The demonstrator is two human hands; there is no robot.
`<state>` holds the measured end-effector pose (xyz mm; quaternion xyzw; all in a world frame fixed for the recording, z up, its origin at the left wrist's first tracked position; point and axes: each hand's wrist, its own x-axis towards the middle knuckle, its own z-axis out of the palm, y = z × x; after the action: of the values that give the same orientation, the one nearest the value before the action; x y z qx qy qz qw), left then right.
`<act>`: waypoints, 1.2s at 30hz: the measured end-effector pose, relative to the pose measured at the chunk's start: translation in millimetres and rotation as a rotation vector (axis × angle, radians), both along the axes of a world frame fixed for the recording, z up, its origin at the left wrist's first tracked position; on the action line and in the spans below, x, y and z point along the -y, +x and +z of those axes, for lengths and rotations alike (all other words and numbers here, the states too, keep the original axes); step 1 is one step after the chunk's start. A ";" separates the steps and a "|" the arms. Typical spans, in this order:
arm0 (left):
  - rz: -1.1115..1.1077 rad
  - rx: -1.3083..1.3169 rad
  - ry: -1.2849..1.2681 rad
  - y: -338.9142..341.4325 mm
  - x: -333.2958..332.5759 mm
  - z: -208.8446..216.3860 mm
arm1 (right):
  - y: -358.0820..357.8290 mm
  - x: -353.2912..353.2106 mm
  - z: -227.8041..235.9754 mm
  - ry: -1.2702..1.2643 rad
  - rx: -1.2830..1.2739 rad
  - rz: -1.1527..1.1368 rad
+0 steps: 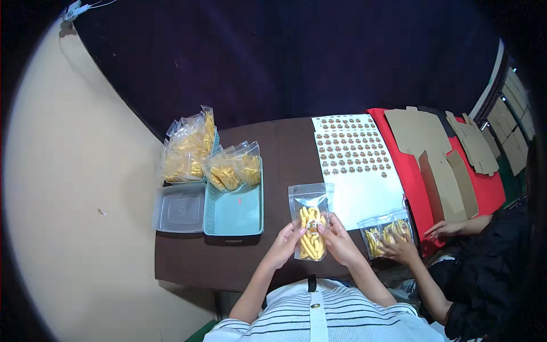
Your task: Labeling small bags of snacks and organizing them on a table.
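Note:
Between my two hands I hold up a clear zip pouch (311,196) of yellow stick-shaped snacks, with a round sticker (312,227) on its front. My left hand (286,244) grips the pouch's left edge. From the other side my right hand (338,244) pinches it, the thumb lying next to the sticker. Just beyond the pouch lies a white sheet of round stickers (356,151); its upper part still carries rows of them, while its lower part is bare.
Left stand a teal basket (233,219) with snack pouches (231,168), a clear plastic tub (180,208) and a heaped pile of pouches (191,148). At right, a co-worker's hand (401,251) touches stickered pouches (393,225). Cardboard boxes (441,176) lie on red cloth (401,154).

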<state>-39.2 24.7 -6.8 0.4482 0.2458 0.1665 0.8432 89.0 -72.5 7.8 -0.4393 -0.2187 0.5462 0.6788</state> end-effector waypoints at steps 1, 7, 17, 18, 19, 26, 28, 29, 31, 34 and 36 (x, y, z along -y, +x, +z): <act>0.010 -0.009 0.007 0.4 0.3 -0.9 | -0.2 -0.3 0.3 -0.002 -0.029 -0.007; 0.037 0.003 0.197 9.4 10.8 12.0 | -2.5 2.6 -4.6 0.038 0.122 -0.053; 0.020 0.040 0.261 5.9 10.0 3.4 | -7.8 -2.5 4.8 -0.002 0.224 -0.121; 0.003 0.011 0.226 4.1 9.9 6.1 | -8.5 -2.1 9.3 0.017 0.195 -0.096; 0.004 0.011 0.225 2.0 9.5 9.7 | -8.6 -2.1 11.4 0.037 0.165 -0.071; -0.063 0.042 0.159 -7.0 5.8 10.8 | -4.4 1.1 2.7 0.015 0.051 0.008; -0.079 0.026 0.128 -6.2 5.2 11.4 | -1.3 1.4 1.9 0.035 -0.010 0.041; -0.079 0.025 0.129 -6.2 5.7 10.7 | -1.0 1.6 4.3 0.036 -0.011 0.041; -0.022 0.065 0.142 -4.4 7.7 7.9 | -0.5 2.5 11.3 0.026 -0.057 0.036; -0.003 0.067 0.152 -1.5 8.3 3.9 | 0.5 3.5 4.4 0.019 -0.084 0.026; 0.045 0.011 0.134 3.1 13.0 8.2 | -2.4 3.7 6.7 0.010 -0.051 0.010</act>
<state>-36.0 11.6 1.4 0.4969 0.2398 0.2039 0.8087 86.6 -76.3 14.5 -0.4207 -0.2064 0.5594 0.6837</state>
